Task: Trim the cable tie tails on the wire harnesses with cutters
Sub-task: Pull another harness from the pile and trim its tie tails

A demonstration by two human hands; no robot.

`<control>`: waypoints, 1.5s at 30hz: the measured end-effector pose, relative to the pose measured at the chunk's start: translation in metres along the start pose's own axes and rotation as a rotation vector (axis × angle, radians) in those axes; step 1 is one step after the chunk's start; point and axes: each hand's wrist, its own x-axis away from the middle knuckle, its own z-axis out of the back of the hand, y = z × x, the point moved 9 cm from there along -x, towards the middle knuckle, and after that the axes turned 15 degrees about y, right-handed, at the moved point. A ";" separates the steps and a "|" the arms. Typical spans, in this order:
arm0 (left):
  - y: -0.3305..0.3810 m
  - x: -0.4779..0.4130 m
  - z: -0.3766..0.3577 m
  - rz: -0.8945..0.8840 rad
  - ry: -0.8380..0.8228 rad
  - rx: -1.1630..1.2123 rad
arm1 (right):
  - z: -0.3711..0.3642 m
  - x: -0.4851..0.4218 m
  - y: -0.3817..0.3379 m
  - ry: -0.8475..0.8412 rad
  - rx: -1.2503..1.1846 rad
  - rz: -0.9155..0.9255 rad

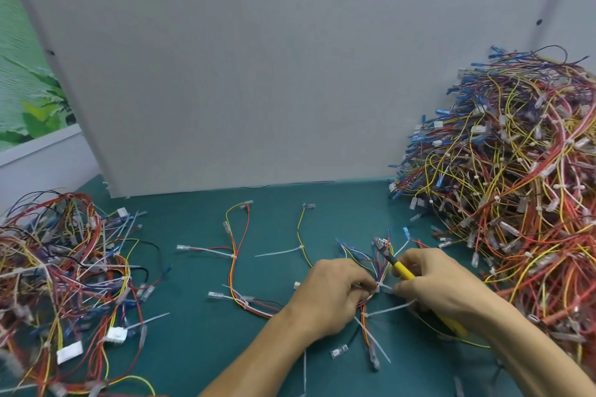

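Harness (378, 267): pinched beside its cable tie (381, 287) by the left hand (332, 296), seemingly steadied for trimming. Cutters (403, 271): gripped in the curled right hand (435, 284), tips pointed away from the tie.

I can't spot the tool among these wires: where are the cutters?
In the head view, the yellow-handled cutters sit in the right hand, low, right of centre, beside the harness the left hand holds, left of the wire pile.

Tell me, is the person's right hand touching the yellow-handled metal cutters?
Touching. The head view shows the right hand curled round the yellow-handled metal cutters, with the handle emerging on both sides of it.
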 end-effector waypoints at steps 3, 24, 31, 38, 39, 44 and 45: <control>-0.003 -0.001 -0.003 0.039 0.007 -0.011 | -0.003 0.001 0.000 -0.029 -0.097 -0.038; -0.017 0.002 -0.010 0.289 0.143 -0.047 | 0.004 0.013 -0.018 -0.070 -0.589 -0.097; -0.029 -0.002 -0.012 0.414 0.100 -0.041 | 0.012 0.011 -0.016 -0.068 -0.358 0.045; -0.032 -0.008 -0.012 0.456 0.054 -0.078 | 0.013 0.015 -0.016 -0.080 -0.070 0.151; -0.032 -0.008 -0.012 0.458 0.055 -0.084 | 0.016 0.013 -0.016 -0.035 -0.034 0.163; -0.034 -0.008 -0.014 0.487 0.042 -0.061 | 0.026 0.007 -0.014 0.110 0.108 0.218; -0.035 -0.008 -0.015 0.495 0.035 -0.051 | 0.027 0.006 -0.013 0.122 0.129 0.219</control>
